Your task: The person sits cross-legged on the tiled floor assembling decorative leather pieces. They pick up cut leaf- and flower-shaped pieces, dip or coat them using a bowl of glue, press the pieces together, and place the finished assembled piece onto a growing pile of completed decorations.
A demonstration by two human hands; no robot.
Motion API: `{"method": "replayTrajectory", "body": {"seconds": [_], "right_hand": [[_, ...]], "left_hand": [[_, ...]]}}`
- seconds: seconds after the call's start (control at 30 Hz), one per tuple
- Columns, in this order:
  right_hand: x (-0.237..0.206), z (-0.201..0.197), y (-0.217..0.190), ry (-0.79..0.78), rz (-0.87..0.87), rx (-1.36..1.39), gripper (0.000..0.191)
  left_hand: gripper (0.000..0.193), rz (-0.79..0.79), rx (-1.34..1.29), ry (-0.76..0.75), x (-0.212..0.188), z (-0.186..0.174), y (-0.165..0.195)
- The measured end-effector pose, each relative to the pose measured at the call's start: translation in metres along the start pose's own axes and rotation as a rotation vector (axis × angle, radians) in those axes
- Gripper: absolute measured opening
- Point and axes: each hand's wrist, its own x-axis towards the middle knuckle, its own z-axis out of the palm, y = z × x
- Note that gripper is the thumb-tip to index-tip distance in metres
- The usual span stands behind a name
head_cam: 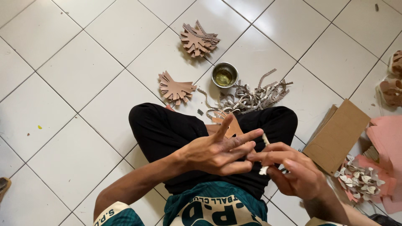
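You're sitting cross-legged on the tiled floor (75, 71), and your right hand (293, 169) is pinching a thin white strip (265, 154), its middle lying hidden behind your fingertips. Your left hand (217, 152) is spreading its fingers wide, gripping nothing, its fingertips meeting the strip. A tan cutout (228, 125) is peeking out behind that hand, mostly covered. Beyond your knees a small metal bowl (225, 75) is sitting beside a tangle of scraps (251, 98). A cardboard box (339, 134) is lying at your right, hard to read.
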Motion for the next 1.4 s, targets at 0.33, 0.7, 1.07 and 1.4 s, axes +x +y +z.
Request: {"method": "replayTrajectory", "body": {"seconds": [0.33,0.7,1.07,1.4], "right_hand": [[0.009,-0.001,-0.001,-0.045,0.006,-0.103,0.042],[0.005,-0.009,0.023,0.001,-0.143,-0.123,0.07],[0.014,-0.01,0.025,0.006,-0.011,0.134,0.067],[0.004,-0.012,0.021,0.542,0.666,0.263,0.069]], "left_hand": [[0.012,-0.098,-0.293,0.034,0.007,0.001,0.003],[0.017,-0.267,-0.888,-0.007,0.009,-0.007,0.004],[0.008,-0.124,-0.57,-0.046,0.011,-0.001,0.01],[0.019,-0.993,-0.901,0.095,-0.018,0.042,-0.009]]}}
